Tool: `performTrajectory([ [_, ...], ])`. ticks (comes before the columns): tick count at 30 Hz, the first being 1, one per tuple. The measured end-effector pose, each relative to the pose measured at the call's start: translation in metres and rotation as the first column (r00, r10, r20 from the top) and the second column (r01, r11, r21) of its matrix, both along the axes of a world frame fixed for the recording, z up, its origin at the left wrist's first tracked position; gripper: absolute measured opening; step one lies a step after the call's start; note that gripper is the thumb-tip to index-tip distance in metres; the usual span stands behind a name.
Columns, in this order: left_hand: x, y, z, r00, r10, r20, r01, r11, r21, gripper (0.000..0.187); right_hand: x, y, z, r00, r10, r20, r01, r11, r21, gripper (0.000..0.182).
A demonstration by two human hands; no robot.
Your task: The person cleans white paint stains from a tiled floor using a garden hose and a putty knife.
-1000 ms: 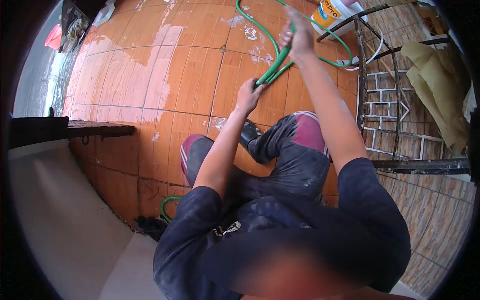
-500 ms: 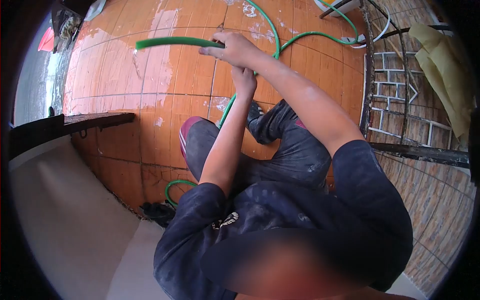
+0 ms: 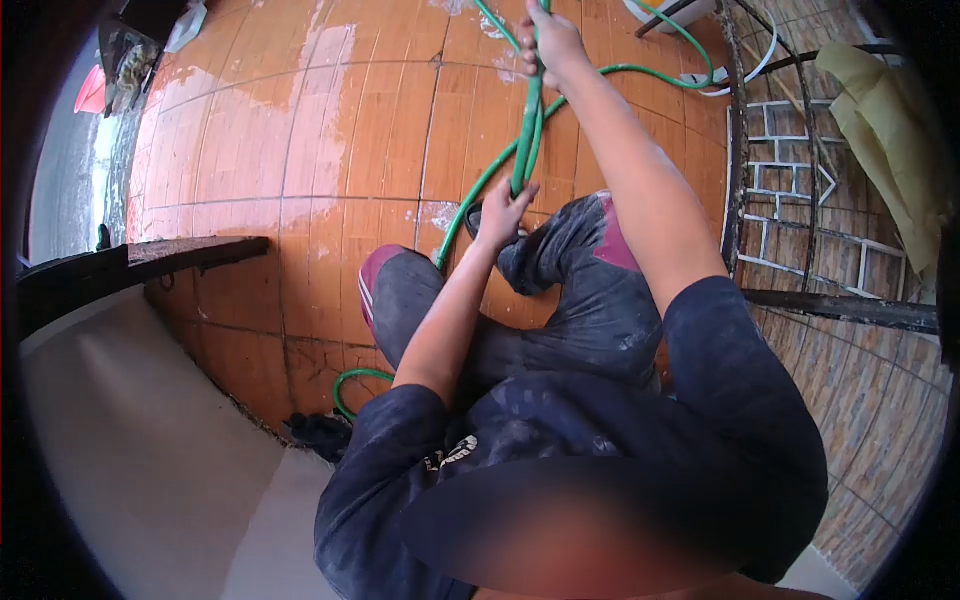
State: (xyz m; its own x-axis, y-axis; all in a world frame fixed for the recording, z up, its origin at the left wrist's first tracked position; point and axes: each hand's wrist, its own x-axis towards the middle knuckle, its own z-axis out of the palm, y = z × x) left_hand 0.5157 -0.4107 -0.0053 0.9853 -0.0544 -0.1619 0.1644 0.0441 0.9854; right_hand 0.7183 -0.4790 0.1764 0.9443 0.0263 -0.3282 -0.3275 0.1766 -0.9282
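Note:
Doubled lengths of green hose (image 3: 530,125) run between my hands, stretched out in front of my knees. My right hand (image 3: 555,45), farther away, is wrapped round the hose near the top of the view. Closer to my body, my left hand (image 3: 505,212) grips the lower bend of the same hose. More of the hose lies on the orange tiled floor (image 3: 380,130), passing under the held part and curving off to the right. A small loop of it shows beside my left knee.
A metal frame (image 3: 738,150) stands along the right, with yellowish cloth (image 3: 868,140) hanging beyond it. A white bucket (image 3: 680,12) sits at the top right. On the left, a dark ledge (image 3: 200,247) juts over the floor, which looks wet there.
My right hand has swung right and away, and the hose piece that pointed left now lies lengthwise ahead of me. My left hand has come lower, apart from the right.

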Motion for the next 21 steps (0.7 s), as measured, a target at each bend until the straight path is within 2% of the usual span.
performTrajectory([
  [1,-0.005,-0.001,-0.005,0.998,-0.048,-0.049,0.050,0.998,0.035,0.031,0.004,-0.005,0.000,1.000,-0.001,0.019,0.001,1.000,0.001,0.040],
  [3,-0.012,-0.004,0.012,0.997,-0.059,-0.045,0.062,0.995,0.083,0.032,0.003,-0.020,-0.009,0.995,-0.088,-0.038,0.081,0.983,-0.164,0.037],
  [5,-0.017,-0.003,0.042,0.997,-0.077,0.003,0.075,0.978,0.193,0.033,0.014,-0.035,-0.021,0.989,-0.147,-0.027,0.142,0.980,-0.141,0.034],
  [7,-0.023,-0.003,0.058,0.995,-0.061,0.083,0.042,0.977,0.210,0.033,0.024,-0.045,-0.040,0.960,-0.281,0.007,0.270,0.913,-0.306,0.033],
  [8,-0.027,-0.003,0.061,0.994,-0.097,0.055,0.080,0.965,0.250,0.032,0.022,-0.047,-0.041,0.949,-0.316,0.011,0.296,0.875,-0.384,0.029],
  [9,-0.028,-0.002,0.062,0.991,-0.131,0.026,0.118,0.950,0.288,0.032,0.030,-0.055,-0.056,0.948,-0.319,0.016,0.301,0.875,-0.380,0.029],
  [10,-0.029,-0.003,0.062,0.991,-0.134,0.027,0.120,0.949,0.290,0.032,0.037,-0.063,-0.071,0.943,-0.329,0.047,0.305,0.803,-0.512,0.027],
  [11,-0.032,-0.005,0.060,0.983,-0.169,0.066,0.137,0.929,0.343,0.031,0.042,-0.072,-0.083,0.940,-0.332,0.076,0.303,0.712,-0.633,0.025],
  [13,-0.038,-0.010,0.056,0.962,-0.239,0.132,0.158,0.881,0.446,0.029,0.043,-0.085,-0.079,0.950,-0.312,0.022,0.257,0.737,-0.625,0.024],
  [14,-0.040,-0.013,0.058,0.946,-0.292,0.141,0.183,0.841,0.510,0.021,0.044,-0.088,-0.074,0.956,-0.291,-0.026,0.214,0.759,-0.615,0.024],
  [15,-0.042,-0.017,0.054,0.948,-0.287,0.138,0.181,0.841,0.509,0.021,0.042,-0.088,-0.065,0.958,-0.286,-0.030,0.208,0.760,-0.615,0.024],
  [17,-0.043,-0.023,0.053,0.923,-0.382,0.048,0.265,0.721,0.641,0.013,0.040,-0.093,-0.057,0.953,-0.299,0.037,0.255,0.732,-0.632,0.025],
  [18,-0.040,-0.025,0.055,0.890,-0.455,-0.021,0.353,0.660,0.663,0.012,0.040,-0.097,-0.058,0.961,-0.257,0.106,0.253,0.652,-0.715,0.036],
  [19,-0.034,-0.028,0.057,0.892,-0.451,-0.021,0.351,0.664,0.660,0.012,0.043,-0.101,-0.057,0.962,-0.253,0.106,0.250,0.650,-0.717,0.036],
  [21,-0.024,-0.034,0.058,0.876,-0.466,-0.126,0.427,0.628,0.650,0.018,0.049,-0.105,-0.055,0.939,-0.080,0.333,0.334,0.431,-0.838,0.041],
])
